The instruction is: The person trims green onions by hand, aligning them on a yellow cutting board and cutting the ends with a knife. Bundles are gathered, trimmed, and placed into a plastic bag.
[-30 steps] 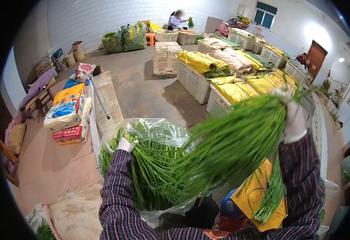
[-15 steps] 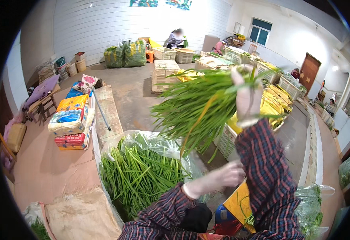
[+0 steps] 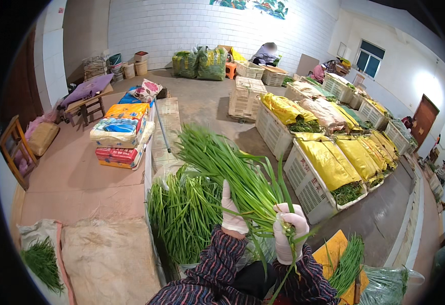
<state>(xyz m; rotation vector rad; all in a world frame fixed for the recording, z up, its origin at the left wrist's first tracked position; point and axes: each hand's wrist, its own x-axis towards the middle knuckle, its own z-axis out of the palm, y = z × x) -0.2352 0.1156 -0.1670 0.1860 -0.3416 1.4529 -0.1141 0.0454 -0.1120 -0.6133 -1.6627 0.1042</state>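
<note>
A bunch of long green chives (image 3: 232, 168) slants in front of me, its leaf tips up to the left and its pale stem ends to the right. My right hand (image 3: 291, 229), in a white glove, is closed round the stem end. My left hand (image 3: 233, 216), also gloved, touches the bunch's left underside with one finger stretched upward; its other fingers are partly hidden by the leaves. Beneath and to the left, many more chives (image 3: 181, 218) fill a clear plastic bag. Further chives (image 3: 350, 262) lie on a yellow board (image 3: 334, 249) by my right forearm.
White crates (image 3: 309, 185) under yellow covers (image 3: 329, 157) stand in rows at the right. Packages (image 3: 115, 155) are stacked on the raised ledge at left, near a pole (image 3: 162, 127). A cloth (image 3: 110, 254) lies at lower left. Another person (image 3: 267, 53) sits far back.
My right hand has come down from its raised position with the chives. My left hand has moved from a closed pose to the bunch's side, one finger extended. The view has shifted left.
</note>
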